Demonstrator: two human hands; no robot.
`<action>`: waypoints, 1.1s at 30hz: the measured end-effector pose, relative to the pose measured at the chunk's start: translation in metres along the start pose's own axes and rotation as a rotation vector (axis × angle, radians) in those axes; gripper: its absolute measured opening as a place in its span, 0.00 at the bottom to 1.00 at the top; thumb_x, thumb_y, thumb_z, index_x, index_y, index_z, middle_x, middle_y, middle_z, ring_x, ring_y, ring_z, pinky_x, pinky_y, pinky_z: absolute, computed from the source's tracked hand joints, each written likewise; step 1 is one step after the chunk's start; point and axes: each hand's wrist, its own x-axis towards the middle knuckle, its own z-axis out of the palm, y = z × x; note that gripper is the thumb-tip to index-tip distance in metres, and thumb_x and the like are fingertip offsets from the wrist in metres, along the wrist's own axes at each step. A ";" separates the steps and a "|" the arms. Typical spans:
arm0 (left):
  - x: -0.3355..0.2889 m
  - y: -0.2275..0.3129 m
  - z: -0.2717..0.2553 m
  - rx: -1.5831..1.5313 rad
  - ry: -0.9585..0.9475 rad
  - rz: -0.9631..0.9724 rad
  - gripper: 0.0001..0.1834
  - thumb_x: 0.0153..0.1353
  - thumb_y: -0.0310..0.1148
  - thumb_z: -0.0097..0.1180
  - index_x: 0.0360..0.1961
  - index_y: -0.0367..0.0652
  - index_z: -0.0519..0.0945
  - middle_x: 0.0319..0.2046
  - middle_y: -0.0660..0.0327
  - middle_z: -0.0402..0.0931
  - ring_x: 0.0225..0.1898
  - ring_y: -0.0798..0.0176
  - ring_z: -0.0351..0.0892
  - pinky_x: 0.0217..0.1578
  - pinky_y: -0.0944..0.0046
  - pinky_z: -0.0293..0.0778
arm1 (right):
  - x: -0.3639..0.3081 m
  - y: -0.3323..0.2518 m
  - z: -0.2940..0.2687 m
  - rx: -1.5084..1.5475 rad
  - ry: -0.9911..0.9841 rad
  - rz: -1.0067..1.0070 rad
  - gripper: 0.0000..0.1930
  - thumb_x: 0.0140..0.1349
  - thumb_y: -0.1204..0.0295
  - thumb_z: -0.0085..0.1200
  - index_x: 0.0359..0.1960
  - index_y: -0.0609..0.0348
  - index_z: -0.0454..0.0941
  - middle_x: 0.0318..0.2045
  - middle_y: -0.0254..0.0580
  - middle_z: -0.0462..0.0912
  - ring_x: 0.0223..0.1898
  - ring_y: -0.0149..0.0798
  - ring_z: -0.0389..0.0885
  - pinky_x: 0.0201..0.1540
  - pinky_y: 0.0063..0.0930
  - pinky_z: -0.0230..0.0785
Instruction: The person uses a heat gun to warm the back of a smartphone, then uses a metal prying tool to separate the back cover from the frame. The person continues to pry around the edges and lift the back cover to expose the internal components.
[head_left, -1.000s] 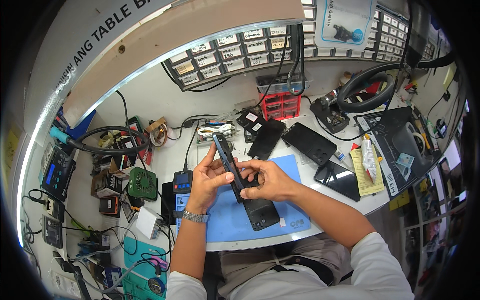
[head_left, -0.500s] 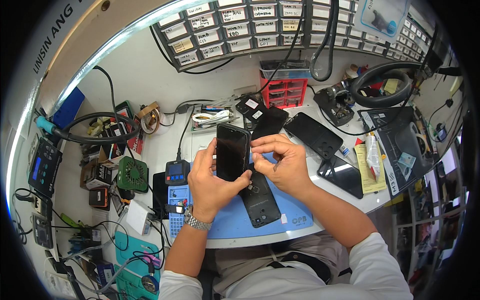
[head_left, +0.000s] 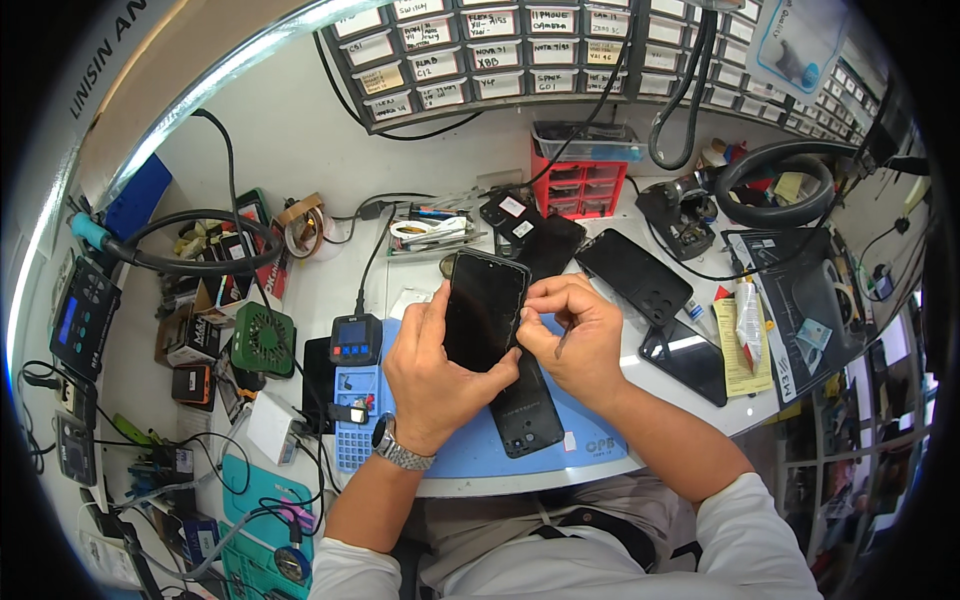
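Note:
My left hand (head_left: 425,365) is wrapped round a smartphone (head_left: 482,310), its fingers along the left edge and its thumb at the lower right corner. The phone is tilted slightly, with its black screen facing me. At its right edge my right hand (head_left: 575,335) is closed in a pinch, thumb and fingertips touching the rim. A small dark sliver shows under the curled right fingers; I cannot make out what it is. Below the phone, a black phone back housing (head_left: 528,418) lies on the blue work mat (head_left: 460,455), its upper part hidden.
Black phones (head_left: 635,275) and a dark tablet-like device (head_left: 685,360) lie to the right, near a white tube (head_left: 748,325) on yellow paper. A red drawer box (head_left: 578,188) stands behind. On the left are a small blue-screened device (head_left: 356,340), a green fan (head_left: 264,338) and cables.
The phone has shifted slightly right and turned a little clockwise in my left hand. My right hand has moved with it, its fingers curled more tightly at the phone's edge.

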 end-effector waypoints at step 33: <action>-0.002 0.003 -0.004 -0.062 -0.117 0.005 0.48 0.37 0.44 0.84 0.59 0.25 0.81 0.36 0.53 0.78 0.33 0.52 0.83 0.31 0.55 0.79 | 0.004 -0.004 -0.007 0.200 -0.184 0.139 0.28 0.61 0.88 0.57 0.66 0.69 0.76 0.46 0.37 0.81 0.35 0.19 0.76 0.39 0.15 0.70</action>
